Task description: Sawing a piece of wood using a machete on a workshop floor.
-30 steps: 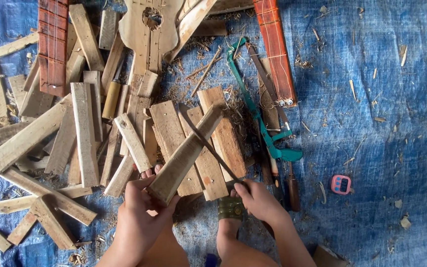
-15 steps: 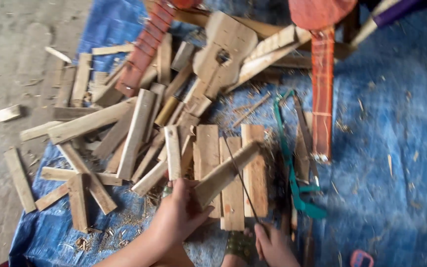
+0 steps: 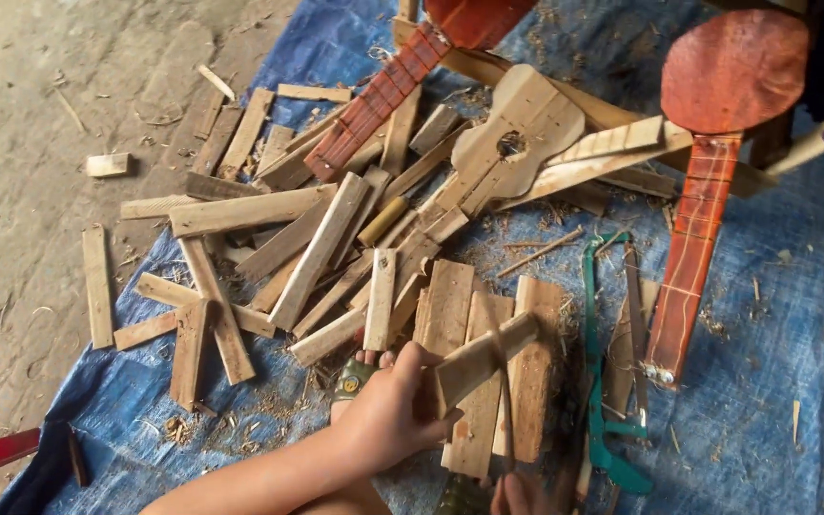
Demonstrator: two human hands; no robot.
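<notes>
Wood block (image 3: 484,360) lowered among planks (image 3: 450,310)

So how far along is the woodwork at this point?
Two red-stained toy guitars and a bare wooden guitar body look shaped. In hand: the left hand grips a wood block over planks, the right hand working a thin blade on it. A pile of rough offcuts lies unshaped.

Wood strips (image 3: 269,229) lie piled on the tarp (image 3: 774,315), left of the saw (image 3: 603,381). Guitar body (image 3: 517,133) behind the pile; painted neck (image 3: 689,257) right of saw. Boards (image 3: 450,305) lie under the stick (image 3: 484,358).
</notes>
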